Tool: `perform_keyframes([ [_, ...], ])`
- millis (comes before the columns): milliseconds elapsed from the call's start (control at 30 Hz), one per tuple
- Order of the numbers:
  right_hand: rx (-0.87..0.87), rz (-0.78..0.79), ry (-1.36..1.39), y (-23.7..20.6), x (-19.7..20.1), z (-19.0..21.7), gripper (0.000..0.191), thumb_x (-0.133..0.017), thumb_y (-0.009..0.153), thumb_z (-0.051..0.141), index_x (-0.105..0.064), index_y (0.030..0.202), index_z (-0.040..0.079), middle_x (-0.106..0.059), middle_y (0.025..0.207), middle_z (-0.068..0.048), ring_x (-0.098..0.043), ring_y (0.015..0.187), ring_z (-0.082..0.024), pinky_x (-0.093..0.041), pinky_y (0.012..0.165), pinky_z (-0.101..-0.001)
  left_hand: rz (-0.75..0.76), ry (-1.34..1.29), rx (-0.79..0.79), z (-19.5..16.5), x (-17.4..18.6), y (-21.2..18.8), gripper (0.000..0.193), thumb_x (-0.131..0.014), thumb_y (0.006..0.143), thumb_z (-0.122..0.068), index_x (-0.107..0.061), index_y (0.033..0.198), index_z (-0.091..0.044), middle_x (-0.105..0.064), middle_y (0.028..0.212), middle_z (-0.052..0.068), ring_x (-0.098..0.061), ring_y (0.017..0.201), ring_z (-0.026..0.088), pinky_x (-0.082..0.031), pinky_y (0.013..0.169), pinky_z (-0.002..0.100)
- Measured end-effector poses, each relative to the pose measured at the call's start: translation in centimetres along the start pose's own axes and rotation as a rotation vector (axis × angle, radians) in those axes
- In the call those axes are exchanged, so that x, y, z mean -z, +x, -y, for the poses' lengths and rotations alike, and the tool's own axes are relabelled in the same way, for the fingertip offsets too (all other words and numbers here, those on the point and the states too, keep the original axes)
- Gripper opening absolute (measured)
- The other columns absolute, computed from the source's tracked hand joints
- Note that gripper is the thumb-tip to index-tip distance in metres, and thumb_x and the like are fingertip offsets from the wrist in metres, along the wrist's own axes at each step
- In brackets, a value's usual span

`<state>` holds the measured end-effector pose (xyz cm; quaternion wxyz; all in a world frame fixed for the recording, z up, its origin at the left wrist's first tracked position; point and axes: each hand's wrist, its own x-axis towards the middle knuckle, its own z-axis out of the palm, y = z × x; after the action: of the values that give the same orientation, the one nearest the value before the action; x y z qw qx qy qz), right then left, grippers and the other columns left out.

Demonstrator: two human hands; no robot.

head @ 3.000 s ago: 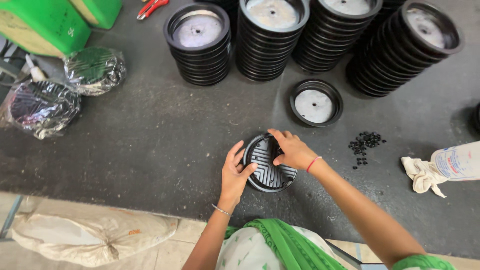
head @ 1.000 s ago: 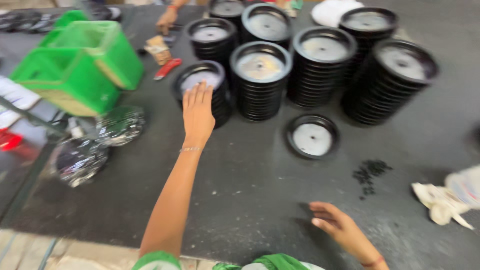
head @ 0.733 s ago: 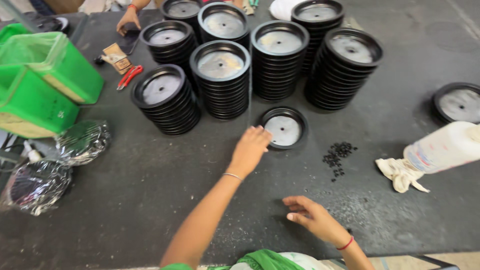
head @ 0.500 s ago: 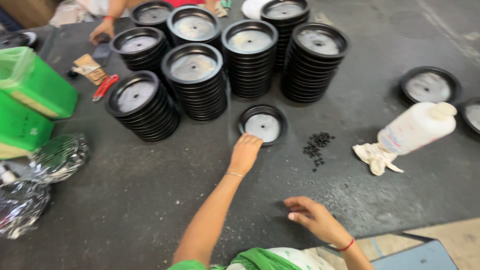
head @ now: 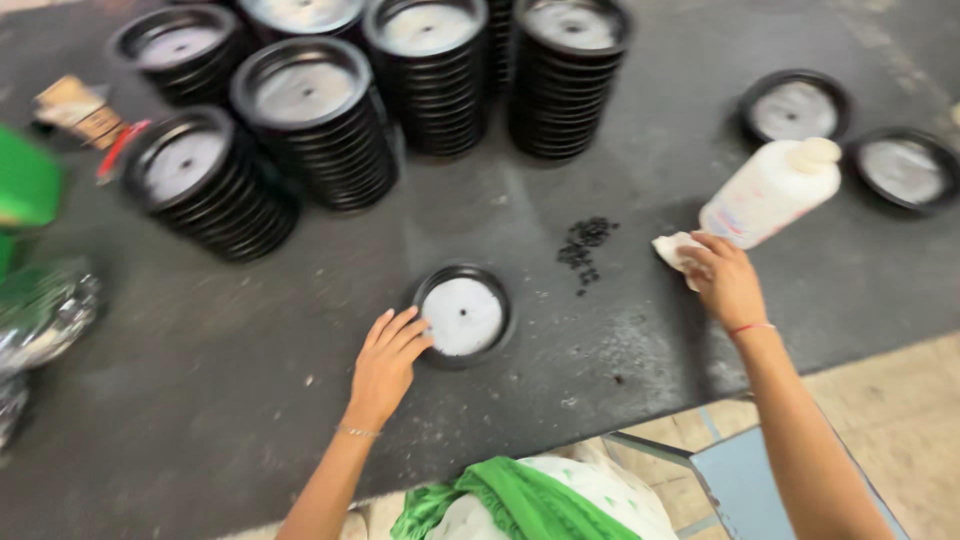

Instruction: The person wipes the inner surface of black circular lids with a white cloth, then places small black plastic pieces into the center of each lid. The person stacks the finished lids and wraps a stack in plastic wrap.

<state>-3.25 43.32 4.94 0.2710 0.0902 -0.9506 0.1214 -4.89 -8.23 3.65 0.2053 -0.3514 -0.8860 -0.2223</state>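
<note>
Gathering step: left hand (head: 385, 365), fingers spread and holding nothing, touches the rim of the single round black disc with silver centre (head: 462, 316) near the dark mat's (head: 250, 400) front edge, right hand (head: 725, 280) loosely pinching the white crumpled cloth (head: 672, 250) beside the white plastic bottle (head: 768, 192); lifting the disc likely calls for closing fingers under its rim.

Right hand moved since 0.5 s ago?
Yes. The right hand went from bare mat to the cloth by the white bottle, right of the pellet pile.

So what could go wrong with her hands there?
The right hand is on the white cloth beside the white bottle, which lies tilted; a tug might roll it. The left hand touches the black disc; sliding it might scatter the small black bits nearby.
</note>
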Motion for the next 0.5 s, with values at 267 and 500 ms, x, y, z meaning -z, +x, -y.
perform_keyframes([
  [267,-0.329,-0.038,0.406,2.3,-3.8,6.9,0.025,-0.068,0.094,-0.001,-0.073,0.117,0.009,-0.071,0.109,-0.013,-0.073,0.091,-0.029,-0.057,0.082,-0.0361,-0.051,0.015,0.578,-4.9,-5.5,3.9,0.043,-0.058,0.093,-0.015,-0.06,0.132,0.004,-0.063,0.134,0.022,-0.054,0.131,0.037,-0.039,0.114,0.048],
  [500,-0.094,0.059,0.485,3.8,-7.4,19.2,0.027,-0.066,0.087,-0.003,-0.075,0.109,0.009,-0.073,0.108,-0.01,-0.069,0.101,-0.032,-0.055,0.088,-0.0388,0.068,0.158,0.655,-7.7,-8.9,6.3,0.08,-0.065,0.087,-0.036,-0.042,0.144,0.016,-0.033,0.158,0.03,-0.03,0.148,0.041,-0.021,0.12,0.053],
])
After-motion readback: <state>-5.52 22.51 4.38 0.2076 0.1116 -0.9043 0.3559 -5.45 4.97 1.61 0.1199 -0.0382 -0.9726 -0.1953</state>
